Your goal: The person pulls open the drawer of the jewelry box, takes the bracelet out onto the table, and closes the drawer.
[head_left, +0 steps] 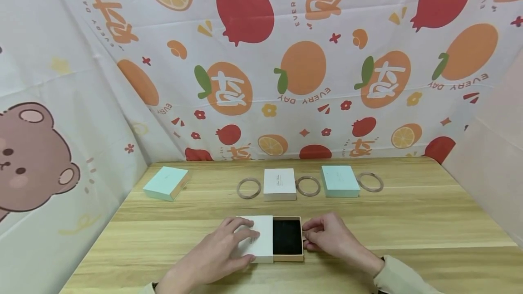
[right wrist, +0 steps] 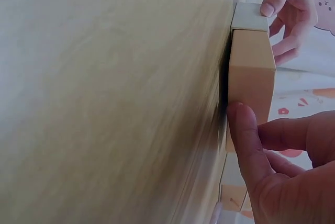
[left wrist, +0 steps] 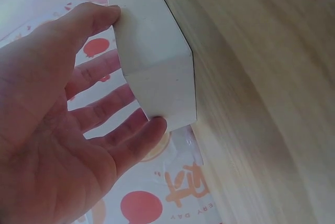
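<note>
A white slide box cover [head_left: 263, 246] lies near the front of the table, with a tan inner drawer [head_left: 288, 258] slid partly out to the right. Inside the drawer is a black pad [head_left: 287, 237]. My left hand [head_left: 220, 253] holds the cover, its fingers spread over the top and the thumb at the near edge. In the left wrist view, thumb and fingers span the cover's [left wrist: 152, 41] edges. At the drawer's right end, my right hand [head_left: 332, 236] pinches it; the right wrist view has fingertips against the tan end panel [right wrist: 251, 85].
Behind stand a mint box [head_left: 165, 181] at the left, a white box [head_left: 279, 182] in the middle and another mint box [head_left: 340, 179] on the right. Three bangles lie among them: one left [head_left: 249, 197], one middle [head_left: 308, 194], one right [head_left: 371, 189]. A fruit-print cloth [head_left: 261, 126] hangs behind.
</note>
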Demonstrator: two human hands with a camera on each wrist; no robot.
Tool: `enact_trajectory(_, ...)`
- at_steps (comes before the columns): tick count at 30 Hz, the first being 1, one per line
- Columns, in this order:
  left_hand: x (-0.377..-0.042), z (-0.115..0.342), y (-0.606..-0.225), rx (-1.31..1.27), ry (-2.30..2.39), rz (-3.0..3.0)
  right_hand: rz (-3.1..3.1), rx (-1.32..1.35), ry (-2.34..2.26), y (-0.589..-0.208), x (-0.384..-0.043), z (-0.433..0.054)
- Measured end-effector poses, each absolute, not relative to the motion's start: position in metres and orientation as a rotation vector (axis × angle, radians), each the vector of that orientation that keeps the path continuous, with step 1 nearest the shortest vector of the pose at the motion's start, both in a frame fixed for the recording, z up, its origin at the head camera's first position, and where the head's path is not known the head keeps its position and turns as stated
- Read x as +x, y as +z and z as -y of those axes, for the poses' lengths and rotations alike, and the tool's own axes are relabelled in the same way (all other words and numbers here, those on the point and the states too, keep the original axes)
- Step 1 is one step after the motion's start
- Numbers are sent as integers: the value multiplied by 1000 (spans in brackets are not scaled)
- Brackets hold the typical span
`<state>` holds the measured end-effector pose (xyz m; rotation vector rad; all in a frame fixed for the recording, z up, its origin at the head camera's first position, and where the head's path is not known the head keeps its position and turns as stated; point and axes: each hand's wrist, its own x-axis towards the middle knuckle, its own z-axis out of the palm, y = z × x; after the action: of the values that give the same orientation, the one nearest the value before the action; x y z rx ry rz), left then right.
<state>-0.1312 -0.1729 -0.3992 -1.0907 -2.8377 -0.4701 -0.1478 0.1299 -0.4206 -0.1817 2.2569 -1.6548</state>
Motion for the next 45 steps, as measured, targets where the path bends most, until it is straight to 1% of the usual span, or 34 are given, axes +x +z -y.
enact_trajectory(14, -131, 172, -399, -1077, -457, 2840, -2333, -198, -1624, -421, -149, -115)
enact_trajectory(45, -133, 170, -393, -1075, -471, 2848, -2248, -212, -1642, -417, -154, -92)
